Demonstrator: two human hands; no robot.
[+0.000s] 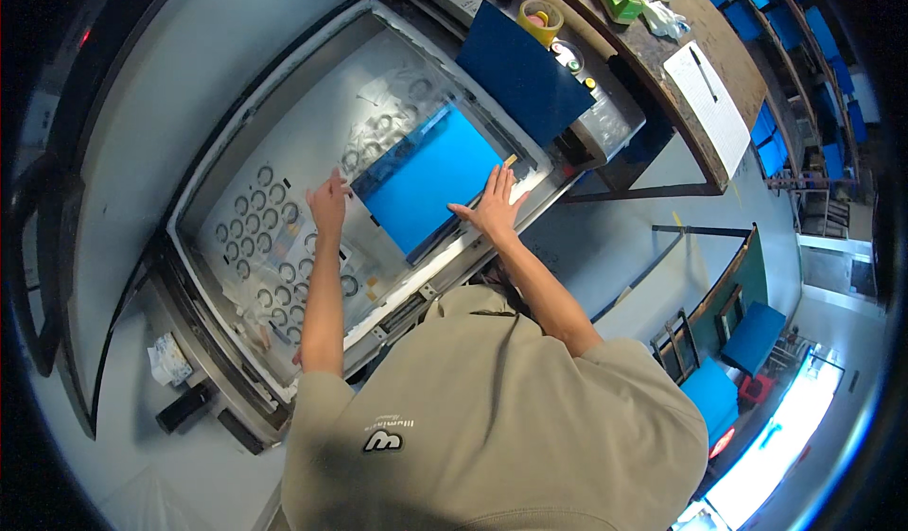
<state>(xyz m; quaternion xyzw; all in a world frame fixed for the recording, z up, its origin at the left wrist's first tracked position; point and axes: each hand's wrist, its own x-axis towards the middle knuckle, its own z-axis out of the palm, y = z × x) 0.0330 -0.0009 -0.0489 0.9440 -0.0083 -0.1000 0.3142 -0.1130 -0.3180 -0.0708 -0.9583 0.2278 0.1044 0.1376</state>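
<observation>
Two hands (492, 213), one bright blue sheet (430, 181) (one pen (703, 72), too)

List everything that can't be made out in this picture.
Head view: palm of the right hand, hidden by its own back.
Head view: whether the left hand touches what lies below, hidden beneath it.
Head view: writing on the white paper, too small.
Head view: rim, lost in dark blur.

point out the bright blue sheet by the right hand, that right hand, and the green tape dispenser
Bright blue sheet (426, 183): head view, middle of its upper surface.
Right hand (495, 212): head view, back of the hand.
Green tape dispenser (620, 6): head view, its body.
</observation>
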